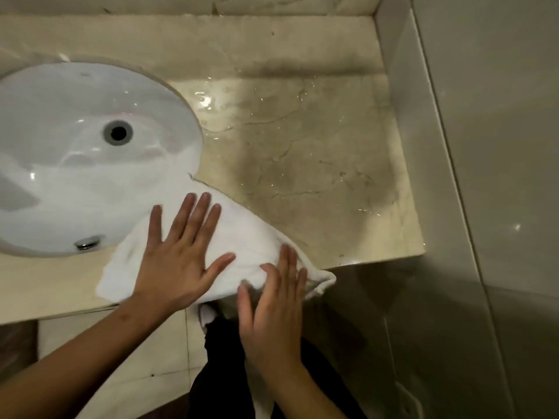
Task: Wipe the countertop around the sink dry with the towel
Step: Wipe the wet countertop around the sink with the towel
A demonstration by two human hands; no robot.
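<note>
A white towel [242,234] lies bunched on the beige marble countertop [302,152], at its front edge just right of the white oval sink [75,152]. My left hand [178,255] presses flat on the towel's left part with fingers straight and spread. My right hand [273,300] lies flat on the towel's right end, at the counter's front edge, fingers straight. One corner of the towel hangs over the edge. Water pools and droplets glisten on the countertop to the right of the sink.
A grey tiled wall [499,146] bounds the counter on the right, and a marble backsplash [211,4] runs along the back. The sink has a drain hole [118,133] and a chrome overflow fitting [87,242]. Below the counter are pale floor tiles and dark clothing.
</note>
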